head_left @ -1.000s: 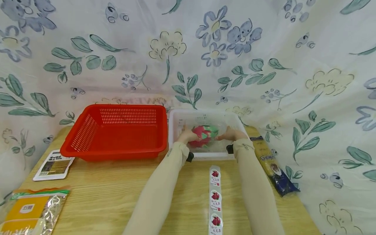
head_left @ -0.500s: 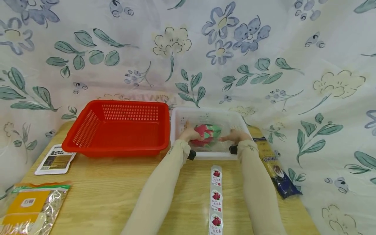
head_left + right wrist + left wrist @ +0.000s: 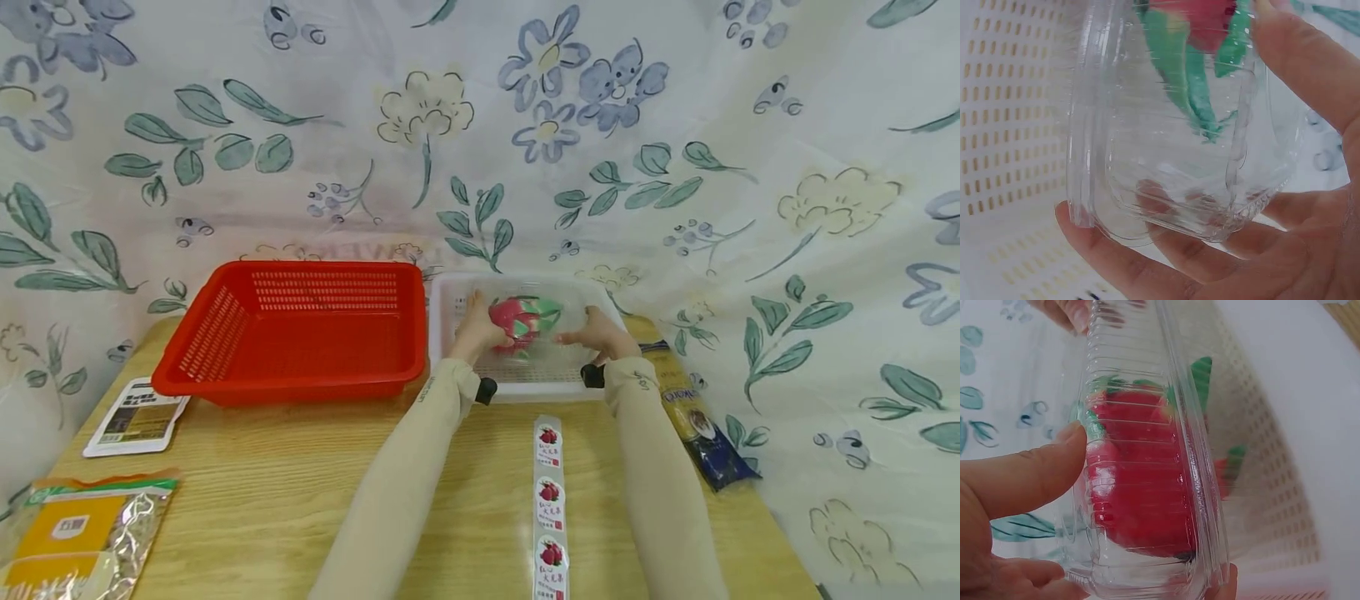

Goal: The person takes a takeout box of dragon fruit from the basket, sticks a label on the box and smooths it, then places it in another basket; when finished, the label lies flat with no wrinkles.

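A clear plastic clamshell box (image 3: 528, 329) (image 3: 1147, 475) (image 3: 1172, 125) holds a red dragon fruit (image 3: 513, 317) (image 3: 1138, 494) with green scales (image 3: 1185, 69). Both hands grip it above the white perforated basket (image 3: 442, 287). My left hand (image 3: 474, 332) holds its left end, the thumb (image 3: 1029, 478) on top and the fingers under it. My right hand (image 3: 596, 335) holds the right end, fingers (image 3: 1147, 265) curled beneath and the thumb (image 3: 1310, 62) on the upper side.
A red perforated basket (image 3: 300, 329) stands left of the white one on the wooden table (image 3: 262, 500). A strip of fruit stickers (image 3: 549, 500) lies between my arms. A blue and yellow packet (image 3: 693, 421) lies right, a white card (image 3: 135, 417) and a foil packet (image 3: 71, 533) left. Flowered cloth hangs behind.
Both hands have lifted the clamshell box a little higher out of the white basket. Nothing else on the table has moved.
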Motion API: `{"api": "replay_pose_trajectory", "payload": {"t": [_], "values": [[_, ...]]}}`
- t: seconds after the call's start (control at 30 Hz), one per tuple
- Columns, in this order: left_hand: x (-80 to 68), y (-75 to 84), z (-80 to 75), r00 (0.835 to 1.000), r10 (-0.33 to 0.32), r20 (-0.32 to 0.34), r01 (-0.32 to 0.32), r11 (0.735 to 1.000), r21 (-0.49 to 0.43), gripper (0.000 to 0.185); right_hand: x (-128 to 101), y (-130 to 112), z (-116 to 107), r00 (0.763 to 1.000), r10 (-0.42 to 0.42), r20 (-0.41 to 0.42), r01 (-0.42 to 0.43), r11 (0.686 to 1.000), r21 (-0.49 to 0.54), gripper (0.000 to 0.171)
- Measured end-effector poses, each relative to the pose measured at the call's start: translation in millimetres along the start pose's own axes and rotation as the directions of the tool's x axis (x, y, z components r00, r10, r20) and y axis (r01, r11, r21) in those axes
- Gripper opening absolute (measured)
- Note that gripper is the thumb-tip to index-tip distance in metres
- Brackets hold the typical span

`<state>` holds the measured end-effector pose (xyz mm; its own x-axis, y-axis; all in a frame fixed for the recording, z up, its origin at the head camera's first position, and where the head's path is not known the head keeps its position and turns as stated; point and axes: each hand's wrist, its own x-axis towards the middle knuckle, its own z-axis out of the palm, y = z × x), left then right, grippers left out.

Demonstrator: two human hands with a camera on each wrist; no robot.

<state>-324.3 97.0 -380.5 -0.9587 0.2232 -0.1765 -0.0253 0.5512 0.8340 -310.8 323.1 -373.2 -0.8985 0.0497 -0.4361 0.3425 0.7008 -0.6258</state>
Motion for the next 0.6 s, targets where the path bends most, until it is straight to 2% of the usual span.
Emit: {"api": "replay_pose_trajectory", "payload": {"t": [0.13,0.33,0.47,0.6], "values": [[-3.5,1.7,-9.0,0.997,0.042,-0.059,-0.040,0.999,0.035,0.109,-8,-14,2,0.998,-0.032,-0.052,0.032,0.999,0.006,0.100],[-17.2,8.7,-22.4,0.991,0.102,-0.091,-0.100,0.995,0.029,0.111,-30,-29,0,0.993,-0.064,-0.099,0.065,0.998,0.012,0.102],[-33.9,12.8,-31.0,0.985,0.140,-0.105,-0.141,0.990,0.003,0.114,-50,-36,1,0.988,-0.097,-0.123,0.105,0.993,0.055,0.102],[-57.5,11.3,-38.2,0.978,0.169,-0.124,-0.171,0.985,-0.006,0.114,-71,-39,8,0.966,-0.194,-0.174,0.202,0.979,0.030,0.101]]}}
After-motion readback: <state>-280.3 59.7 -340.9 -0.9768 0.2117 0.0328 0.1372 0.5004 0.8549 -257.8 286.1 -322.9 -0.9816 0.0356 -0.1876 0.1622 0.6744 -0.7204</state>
